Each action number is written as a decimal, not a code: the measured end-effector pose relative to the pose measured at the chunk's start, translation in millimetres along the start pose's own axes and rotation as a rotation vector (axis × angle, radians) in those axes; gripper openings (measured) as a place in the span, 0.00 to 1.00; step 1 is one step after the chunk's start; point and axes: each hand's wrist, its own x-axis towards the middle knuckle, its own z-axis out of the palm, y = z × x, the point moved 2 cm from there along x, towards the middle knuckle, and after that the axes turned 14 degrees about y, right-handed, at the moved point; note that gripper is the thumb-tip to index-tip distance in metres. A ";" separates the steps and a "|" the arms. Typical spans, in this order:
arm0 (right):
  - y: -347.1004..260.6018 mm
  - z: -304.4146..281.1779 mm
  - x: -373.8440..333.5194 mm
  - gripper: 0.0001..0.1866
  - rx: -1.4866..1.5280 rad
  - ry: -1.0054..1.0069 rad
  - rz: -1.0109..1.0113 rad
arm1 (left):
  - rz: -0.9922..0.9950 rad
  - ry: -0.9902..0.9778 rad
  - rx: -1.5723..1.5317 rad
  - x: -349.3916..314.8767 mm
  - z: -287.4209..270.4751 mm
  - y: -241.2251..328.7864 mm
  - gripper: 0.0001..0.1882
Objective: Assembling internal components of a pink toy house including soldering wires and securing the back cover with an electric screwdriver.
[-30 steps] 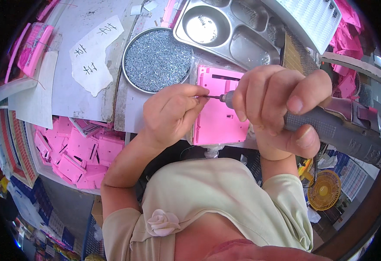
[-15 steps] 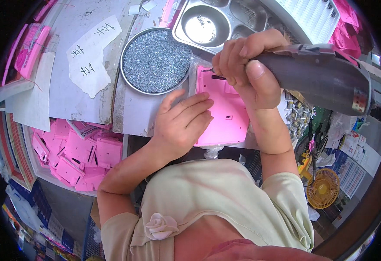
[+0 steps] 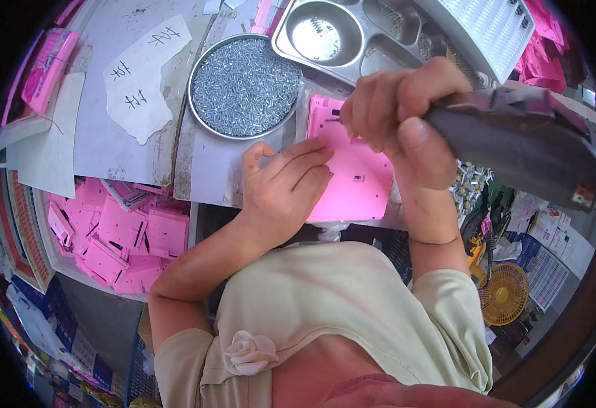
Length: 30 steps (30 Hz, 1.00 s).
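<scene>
A flat pink plastic panel [image 3: 354,194] with small slots and holes lies on the bench in front of me. My left hand [image 3: 281,187] rests over its left edge, the fingers stretched across the pink surface and the outermost finger bent. My right hand [image 3: 410,119] is wrapped round a dark electric screwdriver [image 3: 515,143], held nearly level with its thick rear end to the right. The thin bit points left over the panel's upper part, near a dark slot. Whether the bit touches a screw cannot be made out.
Beyond my left hand stands a round metal dish [image 3: 245,87] full of small screws. A compartmented steel tray [image 3: 352,68] is at the far side. More pink panels [image 3: 118,224] fill a bin at left. Small metal parts [image 3: 471,187] lie right of my right forearm.
My right hand and the screwdriver have shifted slightly right and nearer to me, moving the bit from the panel's upper left corner toward the dark slot. My left hand stays on the panel.
</scene>
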 end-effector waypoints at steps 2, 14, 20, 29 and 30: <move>5.6 -1.4 -12.4 0.16 -0.090 0.006 -0.003 | 0.007 0.012 -0.014 1.2 0.8 -0.2 0.07; -36.6 14.2 -18.7 0.15 -0.001 0.010 -0.046 | -0.039 0.038 -0.122 8.1 -6.8 -8.5 0.07; -48.8 20.5 -40.0 0.17 0.104 0.037 0.008 | -0.024 0.091 -0.109 11.0 -10.7 -2.3 0.11; -45.5 21.9 -55.0 0.15 0.199 0.014 0.050 | 0.046 -0.051 -0.062 12.5 -23.2 -10.8 0.13; -46.6 20.5 -57.6 0.15 0.197 0.027 0.054 | 0.042 -0.119 -0.065 21.3 -26.7 -17.4 0.14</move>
